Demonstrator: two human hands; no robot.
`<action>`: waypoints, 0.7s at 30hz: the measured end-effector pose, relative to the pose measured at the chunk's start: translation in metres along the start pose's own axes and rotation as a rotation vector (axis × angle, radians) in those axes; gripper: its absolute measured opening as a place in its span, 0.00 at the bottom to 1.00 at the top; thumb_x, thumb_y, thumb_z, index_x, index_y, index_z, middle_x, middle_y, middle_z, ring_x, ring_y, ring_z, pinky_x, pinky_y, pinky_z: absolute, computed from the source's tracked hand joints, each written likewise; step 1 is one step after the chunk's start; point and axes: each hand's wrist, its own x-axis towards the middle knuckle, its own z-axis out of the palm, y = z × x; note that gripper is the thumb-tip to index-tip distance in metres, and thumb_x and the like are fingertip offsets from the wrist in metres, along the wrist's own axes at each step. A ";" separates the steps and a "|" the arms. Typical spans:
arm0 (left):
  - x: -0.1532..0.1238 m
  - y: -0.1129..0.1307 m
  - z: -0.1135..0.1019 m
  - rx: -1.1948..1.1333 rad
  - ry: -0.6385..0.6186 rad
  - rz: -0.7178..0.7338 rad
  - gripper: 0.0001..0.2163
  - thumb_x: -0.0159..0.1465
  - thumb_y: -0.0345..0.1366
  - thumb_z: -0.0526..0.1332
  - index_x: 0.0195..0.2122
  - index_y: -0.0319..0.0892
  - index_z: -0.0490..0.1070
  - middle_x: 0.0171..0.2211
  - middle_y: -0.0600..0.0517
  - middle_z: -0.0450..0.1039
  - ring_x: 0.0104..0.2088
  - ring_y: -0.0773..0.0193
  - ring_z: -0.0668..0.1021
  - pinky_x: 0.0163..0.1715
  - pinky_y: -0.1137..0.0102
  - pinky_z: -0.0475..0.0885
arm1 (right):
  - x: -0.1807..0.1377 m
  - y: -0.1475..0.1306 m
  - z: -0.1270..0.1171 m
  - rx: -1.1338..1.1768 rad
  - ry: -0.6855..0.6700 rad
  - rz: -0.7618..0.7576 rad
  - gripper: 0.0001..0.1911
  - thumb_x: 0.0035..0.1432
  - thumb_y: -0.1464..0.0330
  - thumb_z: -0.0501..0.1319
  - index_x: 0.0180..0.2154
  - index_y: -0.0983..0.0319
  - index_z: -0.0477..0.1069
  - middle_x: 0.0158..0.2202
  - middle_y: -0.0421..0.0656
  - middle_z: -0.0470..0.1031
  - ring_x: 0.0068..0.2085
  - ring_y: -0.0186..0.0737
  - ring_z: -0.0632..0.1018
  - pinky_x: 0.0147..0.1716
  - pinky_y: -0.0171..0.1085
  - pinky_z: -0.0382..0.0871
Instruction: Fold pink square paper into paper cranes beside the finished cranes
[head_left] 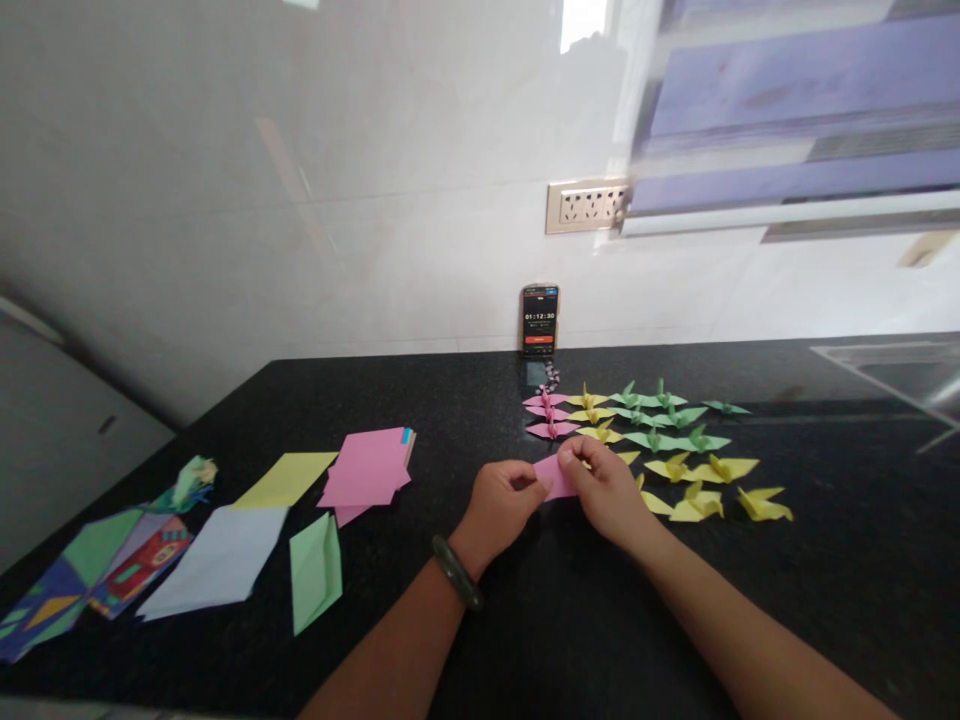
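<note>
A small folded piece of pink paper (556,482) is held up between both hands over the dark countertop. My left hand (504,500), with a dark bangle on its wrist, pinches the paper's left edge. On the right side, my right hand (604,490) grips it between thumb and fingers. Just beyond the hands, folded paper cranes lie in rows: pink cranes (551,428), yellow cranes (696,503) and green cranes (701,438). My right forearm and hand hide some of the yellow ones.
To the left lie pink sheets (367,465), a yellow sheet (289,480), white sheets (221,560), a folded green paper (315,575) and a colourful printed packet (142,565). A phone (540,320) showing a timer leans against the wall beneath a socket panel (586,206).
</note>
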 end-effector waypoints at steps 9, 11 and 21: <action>0.001 0.000 -0.006 0.083 0.116 0.074 0.09 0.54 0.37 0.59 0.26 0.37 0.74 0.25 0.49 0.74 0.27 0.64 0.74 0.29 0.72 0.67 | -0.003 0.000 -0.001 -0.061 -0.096 -0.075 0.08 0.52 0.67 0.56 0.24 0.62 0.68 0.25 0.41 0.70 0.28 0.36 0.70 0.28 0.35 0.63; 0.000 0.000 -0.006 0.116 0.139 0.084 0.08 0.54 0.36 0.58 0.25 0.37 0.74 0.25 0.49 0.74 0.27 0.64 0.74 0.28 0.72 0.67 | -0.003 0.000 -0.001 -0.005 -0.113 -0.003 0.09 0.52 0.66 0.57 0.24 0.63 0.69 0.24 0.41 0.70 0.27 0.36 0.69 0.28 0.35 0.63; 0.000 -0.002 -0.002 0.166 0.101 0.086 0.10 0.56 0.37 0.56 0.26 0.37 0.72 0.25 0.50 0.72 0.26 0.66 0.72 0.27 0.73 0.66 | -0.001 0.000 0.000 -0.116 -0.088 -0.041 0.11 0.54 0.65 0.54 0.24 0.63 0.68 0.21 0.39 0.68 0.25 0.35 0.68 0.26 0.33 0.61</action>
